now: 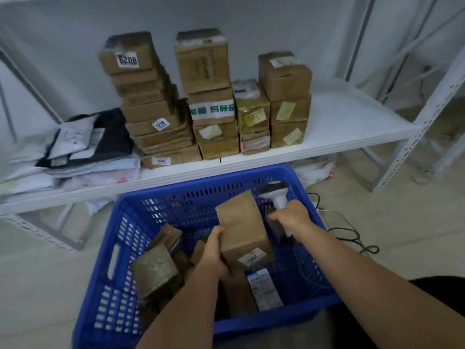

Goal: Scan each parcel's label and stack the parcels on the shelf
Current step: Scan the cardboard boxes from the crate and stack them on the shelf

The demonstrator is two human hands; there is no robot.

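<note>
Left hand [214,258] grips a parcel [242,227]; right hand [293,216] grips the scanner [275,195].

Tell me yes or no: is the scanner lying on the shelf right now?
No: the right hand grips the white scanner over the blue crate, beside the parcel that the left hand holds.

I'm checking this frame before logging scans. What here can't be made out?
Head view only:
- Printed text on the white label of the parcel lying in the blue plastic crate: too small and blurred.
- Scan window of the white handheld scanner: faces away; the right hand covers its grip.
- Bottom of the brown cardboard box: hidden by the left hand.
- Soft mailer bags on the shelf: cut off by the left edge.
</note>
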